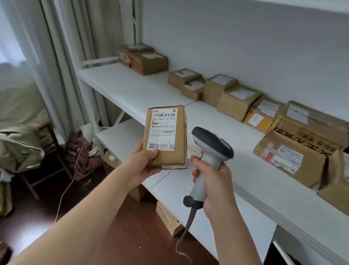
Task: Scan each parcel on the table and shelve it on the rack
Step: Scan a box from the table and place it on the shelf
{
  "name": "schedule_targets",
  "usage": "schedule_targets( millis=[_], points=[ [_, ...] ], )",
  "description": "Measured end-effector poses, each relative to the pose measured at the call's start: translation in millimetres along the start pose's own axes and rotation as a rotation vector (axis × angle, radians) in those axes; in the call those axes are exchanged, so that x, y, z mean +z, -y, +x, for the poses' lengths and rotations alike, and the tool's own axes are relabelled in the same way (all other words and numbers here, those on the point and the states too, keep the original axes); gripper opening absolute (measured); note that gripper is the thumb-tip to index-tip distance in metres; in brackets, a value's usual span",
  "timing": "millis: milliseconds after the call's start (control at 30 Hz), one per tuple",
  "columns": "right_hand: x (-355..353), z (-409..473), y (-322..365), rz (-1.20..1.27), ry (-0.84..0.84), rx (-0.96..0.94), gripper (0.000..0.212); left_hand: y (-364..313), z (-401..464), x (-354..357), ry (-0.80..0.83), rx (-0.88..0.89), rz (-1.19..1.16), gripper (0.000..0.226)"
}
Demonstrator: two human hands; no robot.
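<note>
Head view, front of the white rack (pixel 131 91): my left hand (pixel 144 163) grips a small brown cardboard parcel (pixel 166 138) by its lower end, thumb curled over the bottom of the label, held upright in the air just off the rack's edge. Parcel face has a white shipping label with two barcodes, printed digits and a QR code; clear tape along the edges. My right hand (pixel 213 183) is wrapped round the handle of a grey barcode scanner (pixel 209 156), dark head just beside the parcel's right side, cord (pixel 184 237) hanging down from the handle.

Rack's middle shelf holds a row of cardboard boxes (pixel 234 99) along the wall, most with white labels, one with a yellow side (pixel 254 119); a bigger creased carton (pixel 292 156) sits at right, nearer the front. Lower shelf (pixel 123 136) shows below. Front strip of the middle shelf under my hands is bare.

Left: curtain (pixel 51 39), a bulky olive sack (pixel 12 144), a thin white cable (pixel 69 184) on the red-brown floor (pixel 136 234), boxes on the floor under the rack.
</note>
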State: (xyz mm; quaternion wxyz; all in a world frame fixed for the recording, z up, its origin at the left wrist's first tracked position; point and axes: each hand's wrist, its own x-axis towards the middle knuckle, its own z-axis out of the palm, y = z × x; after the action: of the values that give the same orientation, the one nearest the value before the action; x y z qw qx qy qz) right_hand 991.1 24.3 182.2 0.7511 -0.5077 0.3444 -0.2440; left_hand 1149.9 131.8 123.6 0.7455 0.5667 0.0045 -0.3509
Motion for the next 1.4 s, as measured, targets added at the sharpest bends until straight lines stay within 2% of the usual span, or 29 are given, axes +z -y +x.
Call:
schedule_targets(
  millis=[267,467,767,1000,1200,1400],
  points=[
    [119.6,120.0,40.9,-0.005,0.095,0.038,0.011,-97.6,116.9,-41.2,-0.228,0.032,0.063,0.051],
    [213.3,193.2,28.1,-0.011,0.159,0.027,0.013,-161.3,208.2,-92.9,-0.197,0.009,0.112,0.040],
    [335.0,280.5,22.2,-0.049,0.000,0.032,0.013,-256.6,354.6,-139.3,-0.122,-0.034,0.315,0.040],
    [356.3,338.4,27.3,-0.126,-0.096,0.020,0.013,-287.8,446.7,-129.5,-0.129,-0.047,0.314,0.038],
    [358.2,396.3,38.1,-0.153,-0.148,0.010,0.017,-295.6,501.6,-108.3,-0.310,-0.050,0.413,0.079],
    [353.8,427.7,43.6,-0.194,-0.170,0.041,0.035,-298.9,541.2,-79.8,-0.262,-0.090,0.374,0.080]
  ],
)
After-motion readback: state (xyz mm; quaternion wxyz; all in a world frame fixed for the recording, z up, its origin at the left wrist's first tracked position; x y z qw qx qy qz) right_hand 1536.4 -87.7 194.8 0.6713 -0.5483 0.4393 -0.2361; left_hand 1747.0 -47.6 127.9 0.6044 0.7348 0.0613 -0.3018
